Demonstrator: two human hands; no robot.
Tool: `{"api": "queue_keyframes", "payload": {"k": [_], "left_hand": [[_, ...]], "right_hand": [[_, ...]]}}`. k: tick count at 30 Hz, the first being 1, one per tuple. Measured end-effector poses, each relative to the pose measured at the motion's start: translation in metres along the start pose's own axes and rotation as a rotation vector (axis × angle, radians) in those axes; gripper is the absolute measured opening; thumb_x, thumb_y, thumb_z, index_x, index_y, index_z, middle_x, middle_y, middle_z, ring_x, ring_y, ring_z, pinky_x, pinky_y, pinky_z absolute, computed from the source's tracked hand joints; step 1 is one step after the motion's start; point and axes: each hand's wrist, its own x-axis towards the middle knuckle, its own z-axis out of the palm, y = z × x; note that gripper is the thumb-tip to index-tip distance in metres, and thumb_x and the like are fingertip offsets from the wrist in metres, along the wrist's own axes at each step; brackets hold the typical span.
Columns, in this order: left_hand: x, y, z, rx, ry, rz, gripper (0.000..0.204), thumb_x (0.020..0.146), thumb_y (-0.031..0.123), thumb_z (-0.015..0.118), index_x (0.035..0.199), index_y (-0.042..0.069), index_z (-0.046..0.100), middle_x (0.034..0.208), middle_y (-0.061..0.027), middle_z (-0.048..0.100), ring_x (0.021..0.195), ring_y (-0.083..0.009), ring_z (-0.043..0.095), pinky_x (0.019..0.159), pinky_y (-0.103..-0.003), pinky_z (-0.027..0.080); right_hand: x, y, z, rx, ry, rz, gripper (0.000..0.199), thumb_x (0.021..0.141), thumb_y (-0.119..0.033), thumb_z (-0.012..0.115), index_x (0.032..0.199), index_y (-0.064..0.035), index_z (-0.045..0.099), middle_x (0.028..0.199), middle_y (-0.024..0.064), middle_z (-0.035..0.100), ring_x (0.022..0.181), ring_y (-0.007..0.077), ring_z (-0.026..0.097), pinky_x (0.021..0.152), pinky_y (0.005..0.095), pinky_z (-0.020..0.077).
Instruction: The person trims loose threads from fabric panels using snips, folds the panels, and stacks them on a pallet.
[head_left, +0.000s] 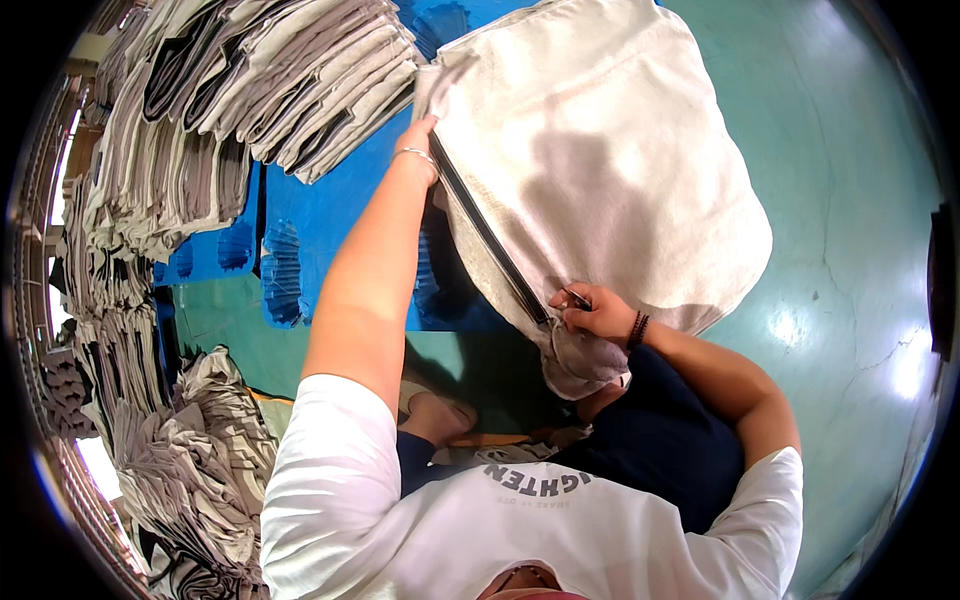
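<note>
A large cream fabric cover spreads out ahead of me, with a long dark zipper along its left edge. My left hand is closed on the cover's upper left edge, arm stretched out, its fingertips partly hidden by the cloth. At the zipper's near end is my right hand, closed around a small dark tool whose exact kind I cannot make out. Just below that hand, a bunched corner of the cover hangs over my lap.
Tall stacks of folded covers stand at the far left on a blue plastic platform. A loose heap of crumpled covers lies at the near left. Green floor stretches away on the right.
</note>
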Motion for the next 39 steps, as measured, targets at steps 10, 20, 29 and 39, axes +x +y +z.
{"api": "queue_keyframes", "payload": {"k": [10,20,29,39], "left_hand": [[-0.023,0.007,-0.018,0.1,-0.28,0.243,0.031,0.083,0.012,0.047,0.113,0.008,0.042,0.109,-0.0111,0.048,0.1,-0.0267,0.048,0.082,-0.045,0.042],[-0.062,0.007,0.061,0.034,-0.496,0.19,0.053,0.079,0.004,0.048,0.126,0.01,0.024,0.118,-0.0117,0.041,0.105,-0.0272,0.045,0.083,-0.044,0.041],[-0.09,-0.098,0.073,0.912,-0.829,0.38,0.031,0.078,0.009,0.051,0.108,0.001,0.052,0.115,-0.008,0.05,0.107,-0.0165,0.046,0.087,-0.027,0.036],[-0.199,-0.187,-0.016,1.069,-0.583,0.907,0.027,0.07,0.009,0.052,0.095,0.001,0.055,0.112,-0.0184,0.048,0.104,-0.0331,0.045,0.089,-0.037,0.035]], "right_hand": [[0.002,0.003,0.0,0.017,-0.001,-0.001,0.017,0.08,-0.008,0.05,0.097,-0.0037,0.052,0.071,0.001,0.054,0.063,0.0078,0.052,0.058,0.0222,0.0426],[0.003,0.004,0.0,-0.01,-0.009,-0.037,0.015,0.08,-0.008,0.05,0.094,-0.0043,0.053,0.067,0.0004,0.053,0.06,0.0077,0.05,0.056,0.0218,0.0419],[0.0,0.009,-0.008,-0.02,0.023,-0.078,0.011,0.079,-0.016,0.052,0.074,-0.0066,0.051,0.061,-0.0015,0.053,0.054,0.0067,0.047,0.048,0.0208,0.0379],[0.005,0.0,-0.017,0.812,0.143,-0.041,0.015,0.083,-0.025,0.048,0.084,-0.0099,0.047,0.055,-0.0041,0.038,0.044,0.0065,0.031,0.047,0.0227,0.0367]]}}
